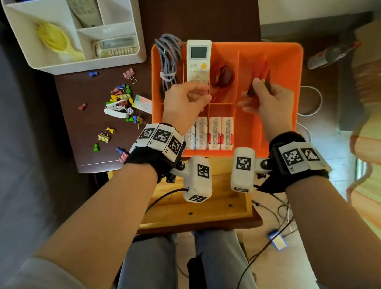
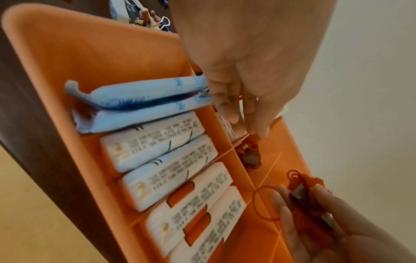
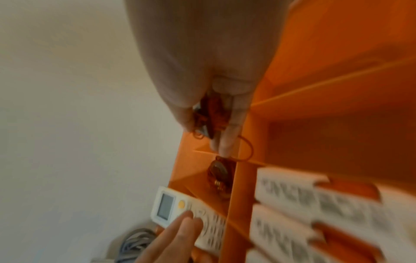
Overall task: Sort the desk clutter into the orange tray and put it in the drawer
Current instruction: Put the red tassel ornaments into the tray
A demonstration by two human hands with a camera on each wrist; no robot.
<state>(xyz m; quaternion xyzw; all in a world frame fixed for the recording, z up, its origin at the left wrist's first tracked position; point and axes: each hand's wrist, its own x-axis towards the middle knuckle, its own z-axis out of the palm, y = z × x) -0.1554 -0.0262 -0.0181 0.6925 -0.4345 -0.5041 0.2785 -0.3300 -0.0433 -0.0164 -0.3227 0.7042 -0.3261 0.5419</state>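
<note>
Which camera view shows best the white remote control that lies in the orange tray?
The head view: the remote control appears almost whole and sharp, with screen and buttons, its near end behind the left hand. The right wrist view shows it blurred, partly behind fingers. The left wrist view shows only a sliver of it.

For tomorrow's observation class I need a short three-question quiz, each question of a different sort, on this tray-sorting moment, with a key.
1. True or false: the white remote lies inside the orange tray.
2. What does the right hand hold: A a stapler, B a red tasselled charm, C a die?
3. Fill in: the coloured game pawns lie on the dark ____.

Key: 1 true; 2 B; 3 desk.
</note>
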